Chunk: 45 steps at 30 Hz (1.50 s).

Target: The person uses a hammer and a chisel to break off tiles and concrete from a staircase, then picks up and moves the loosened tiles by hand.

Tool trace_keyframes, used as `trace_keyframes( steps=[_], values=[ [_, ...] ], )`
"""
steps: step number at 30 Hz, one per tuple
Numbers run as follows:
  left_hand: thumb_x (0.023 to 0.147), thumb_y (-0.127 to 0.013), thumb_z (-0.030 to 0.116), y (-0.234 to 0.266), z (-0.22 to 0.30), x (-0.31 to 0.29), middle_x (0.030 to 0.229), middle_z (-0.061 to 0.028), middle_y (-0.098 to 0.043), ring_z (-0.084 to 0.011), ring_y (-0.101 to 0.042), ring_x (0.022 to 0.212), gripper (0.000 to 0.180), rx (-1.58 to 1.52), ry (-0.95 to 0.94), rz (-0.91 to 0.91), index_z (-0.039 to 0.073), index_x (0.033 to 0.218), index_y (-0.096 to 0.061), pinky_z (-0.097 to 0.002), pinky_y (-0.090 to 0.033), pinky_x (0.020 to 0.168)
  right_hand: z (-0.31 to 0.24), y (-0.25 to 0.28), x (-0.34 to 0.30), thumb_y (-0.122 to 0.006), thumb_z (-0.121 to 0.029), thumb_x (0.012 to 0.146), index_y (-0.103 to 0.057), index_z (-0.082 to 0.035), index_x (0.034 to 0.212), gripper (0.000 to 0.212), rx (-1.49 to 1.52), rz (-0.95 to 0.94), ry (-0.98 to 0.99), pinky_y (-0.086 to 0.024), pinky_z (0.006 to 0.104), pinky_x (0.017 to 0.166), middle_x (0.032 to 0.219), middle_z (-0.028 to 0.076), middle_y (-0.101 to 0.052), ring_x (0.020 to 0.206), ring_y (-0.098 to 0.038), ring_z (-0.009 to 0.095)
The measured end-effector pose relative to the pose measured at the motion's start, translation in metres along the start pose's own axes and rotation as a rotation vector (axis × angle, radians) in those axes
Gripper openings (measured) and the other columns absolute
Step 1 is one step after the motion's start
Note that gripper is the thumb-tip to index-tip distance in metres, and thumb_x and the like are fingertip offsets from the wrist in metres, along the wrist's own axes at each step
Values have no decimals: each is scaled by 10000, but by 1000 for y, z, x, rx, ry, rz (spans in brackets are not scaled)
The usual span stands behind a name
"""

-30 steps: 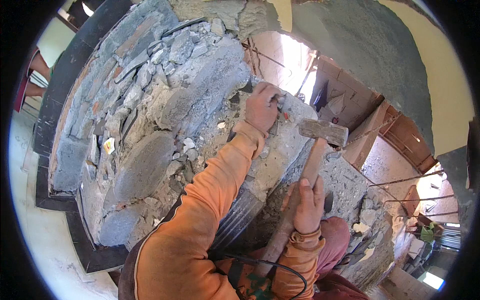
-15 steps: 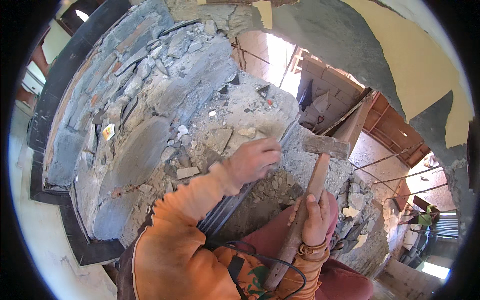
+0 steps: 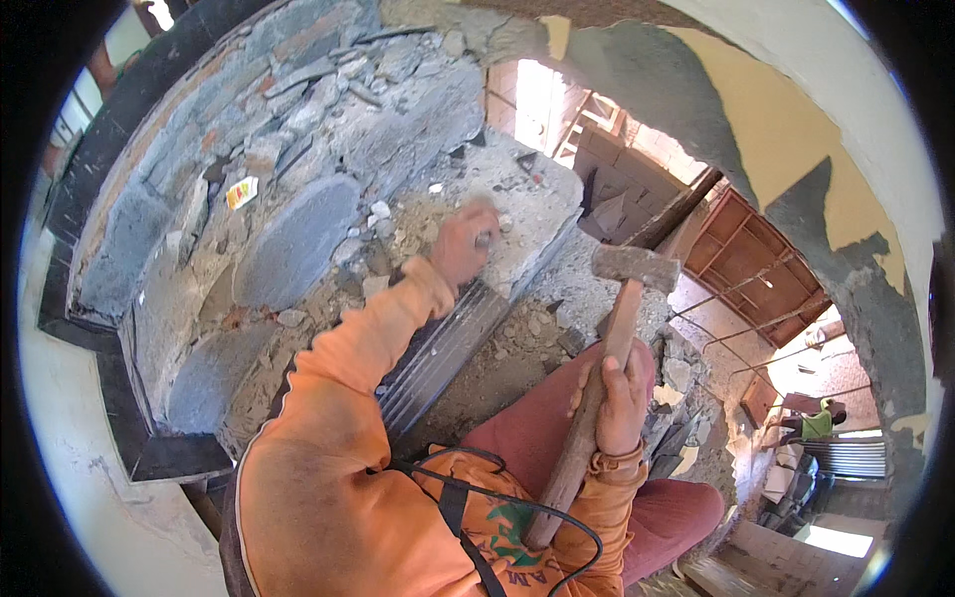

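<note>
Brown wooden-handled hammer (image 3: 580,433) with grey block-shaped head: slants near-left to far-right, gripped mid-handle in right hand (image 3: 622,403), the nearer. Left hand (image 3: 463,249): left of hammer head, apart, blurred, part-curled; cannot tell if holding anything.

From my end I count two hands: one left hand (image 3: 466,247) and one right hand (image 3: 624,403). I see one hammer (image 3: 619,333), two orange sleeves (image 3: 318,428), two maroon trouser legs (image 3: 681,517) and one dark strap (image 3: 453,505). Among the debris I make out one yellow-and-white packet (image 3: 242,193), one ribbed dark strip (image 3: 448,343) and at least two rounded grey slabs (image 3: 298,244); the masonry chunks (image 3: 314,98) run past any exact tally. Farther off, I get one person in green (image 3: 816,425) and one corrugated sheet (image 3: 846,458).
</note>
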<state>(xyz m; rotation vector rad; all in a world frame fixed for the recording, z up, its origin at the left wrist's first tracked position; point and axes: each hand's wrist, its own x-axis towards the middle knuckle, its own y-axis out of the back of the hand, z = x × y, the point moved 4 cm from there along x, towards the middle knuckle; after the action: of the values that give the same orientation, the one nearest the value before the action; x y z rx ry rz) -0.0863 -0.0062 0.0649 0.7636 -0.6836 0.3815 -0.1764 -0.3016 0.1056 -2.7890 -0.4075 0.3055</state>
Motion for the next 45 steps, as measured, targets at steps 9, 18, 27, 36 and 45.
trace_keyframes(
  steps=[9, 18, 27, 36, 45],
  values=[
    [670, -590, -49, -24, -79, 68, 1010, -170, -665, -341, -628, 989, 235, 36, 91, -8, 41, 878, -651, -382, -474, 900, 4, 7, -6, -473, -245, 969, -496, -69, 1188, 282, 89, 92, 41, -461, 280, 434, 710, 58, -554, 506, -541, 148],
    [761, -576, -8, 42, 4, -24, 1124, -168, -599, -365, -570, 1078, 103, 160, 238, -185, 45, 836, -528, -428, -473, 857, -11, 35, -14, -486, -246, 966, -496, -72, 1126, 236, 48, 105, 47, -469, 297, 446, 697, 55, -552, 503, -540, 160],
    [585, -569, -49, 69, 39, -101, 935, -147, -573, -380, -556, 925, 239, 100, -58, -145, 49, 802, -559, -447, -470, 806, -7, 69, -16, -494, -248, 965, -486, -75, 1041, 189, 123, 50, 136, -473, 306, 450, 680, 58, -549, 489, -535, 172],
    [604, -612, -83, 68, 77, -89, 1087, -149, -561, -363, -565, 1098, 276, 175, -66, -317, 52, 833, -538, -393, -497, 863, -24, 69, -32, -494, -247, 952, -438, -57, 1139, 272, 19, 58, 145, -449, 289, 405, 663, 73, -526, 458, -524, 168],
    [588, -626, -77, 80, 79, -123, 1231, -155, -537, -360, -540, 1159, 344, 186, -31, -433, 80, 885, -552, -418, -510, 893, -19, 68, -38, -493, -228, 959, -437, -68, 1080, 208, -43, 86, 110, -452, 283, 413, 669, 73, -530, 475, -527, 160]
  ],
)
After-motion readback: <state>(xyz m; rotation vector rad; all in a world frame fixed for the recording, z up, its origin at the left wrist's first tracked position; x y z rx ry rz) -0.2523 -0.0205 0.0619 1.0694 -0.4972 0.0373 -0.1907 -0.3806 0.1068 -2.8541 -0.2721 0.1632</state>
